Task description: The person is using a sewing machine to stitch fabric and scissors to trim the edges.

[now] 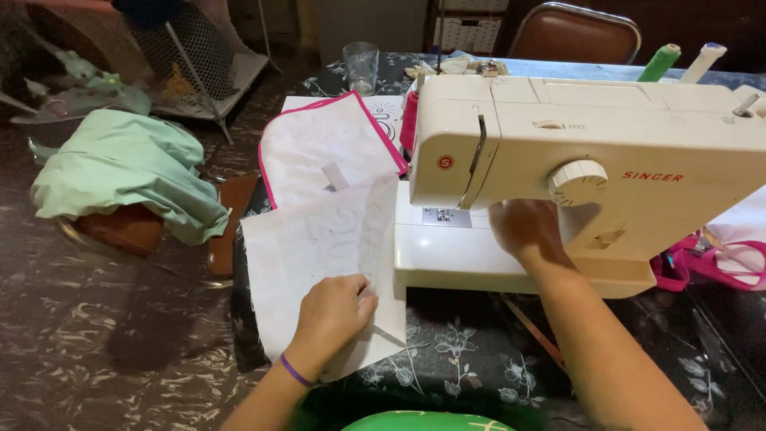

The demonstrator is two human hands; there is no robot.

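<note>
A cream sewing machine [590,152] stands on a table with a dark flowered cloth [463,359]. My right hand [523,227] reaches under the machine's arm, resting on its bed; what the fingers hold cannot be seen. My left hand [331,311], with a purple band at the wrist, lies flat on a white fabric piece [319,255] with faint drawn curves, left of the machine. Beyond it lies a second white fabric piece with a pink edge [327,144].
A clear glass [361,65] stands at the table's far edge. Green [659,62] and white [702,62] thread cones rise behind the machine. Pink-trimmed items [718,259] lie at right. A mint cloth [128,172] covers a stool at left; a brown chair [574,33] stands behind.
</note>
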